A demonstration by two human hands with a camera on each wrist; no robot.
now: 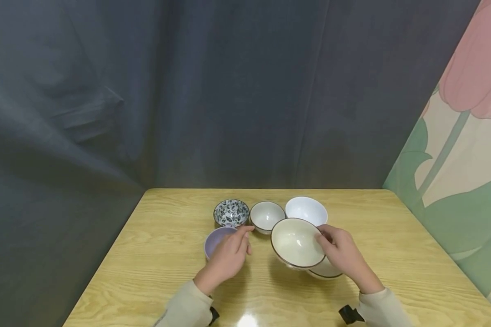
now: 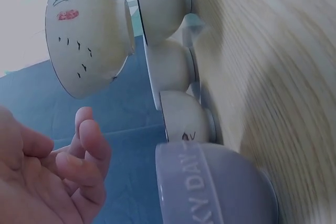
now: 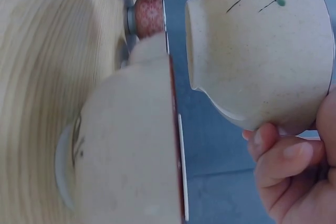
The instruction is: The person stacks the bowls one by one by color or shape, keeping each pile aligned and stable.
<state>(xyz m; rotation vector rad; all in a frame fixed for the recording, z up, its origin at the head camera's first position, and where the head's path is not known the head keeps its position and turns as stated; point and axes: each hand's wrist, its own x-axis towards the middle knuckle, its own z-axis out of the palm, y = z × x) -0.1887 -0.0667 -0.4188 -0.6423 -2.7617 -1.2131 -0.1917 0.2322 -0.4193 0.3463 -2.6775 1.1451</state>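
My right hand (image 1: 345, 254) grips a cream bowl (image 1: 296, 243) with a dark rim by its right edge, thumb inside and fingers underneath. The bowl is lifted and tilted; the right wrist view shows a green sprig on its outside. Below it stands another dark-rimmed bowl (image 1: 328, 269), partly hidden. My left hand (image 1: 229, 254) hovers above the purple bowl (image 1: 215, 240) and covers part of it in the head view. Its fingers are loosely bent and hold nothing in the left wrist view, apart from the cream bowl.
Behind the hands stand a black-and-white patterned bowl (image 1: 231, 213), a small dark-rimmed white bowl (image 1: 267, 215) and a plain white bowl (image 1: 306, 210). All rest on a wooden table (image 1: 147, 254). A dark curtain (image 1: 245, 100) hangs behind it; a flowered panel (image 1: 466, 159) stands at right.
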